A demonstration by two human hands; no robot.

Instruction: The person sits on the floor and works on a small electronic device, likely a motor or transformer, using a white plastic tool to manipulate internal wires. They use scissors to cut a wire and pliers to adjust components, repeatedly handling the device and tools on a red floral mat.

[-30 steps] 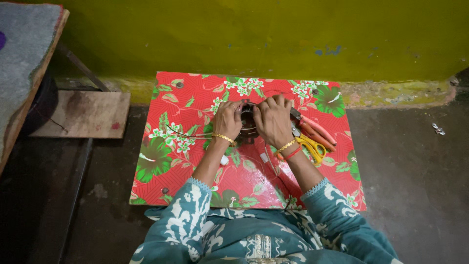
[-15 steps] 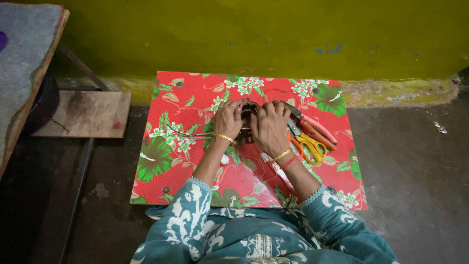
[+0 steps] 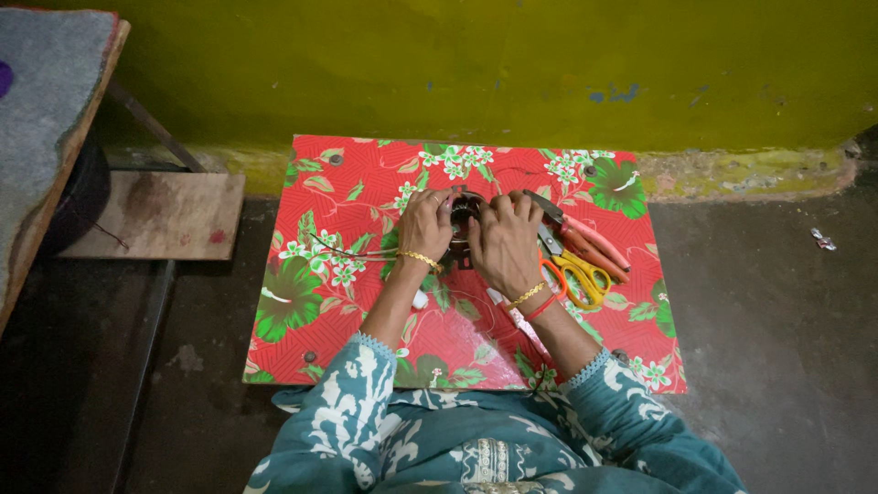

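My left hand (image 3: 425, 225) and my right hand (image 3: 505, 241) are closed together around a small dark ring-shaped part (image 3: 463, 209) with copper-coloured winding, held over a red flowered board (image 3: 347, 197). Most of the part is hidden by my fingers. Thin wires (image 3: 352, 251) trail from it to the left across the board. Just right of my right hand lie pliers with reddish handles (image 3: 585, 238) and scissors with yellow-and-orange handles (image 3: 578, 274). A slim pen-like tool (image 3: 514, 316) lies under my right forearm.
The board rests on a dark concrete floor (image 3: 777, 320) against a yellow-green wall (image 3: 503, 64). A wooden plank (image 3: 160, 215) lies to the left, beside a grey-topped table edge (image 3: 50, 137). A small white scrap (image 3: 821, 240) lies at the right.
Both hands stay on the wound part, with small finger shifts only. The tools and wires have not moved.
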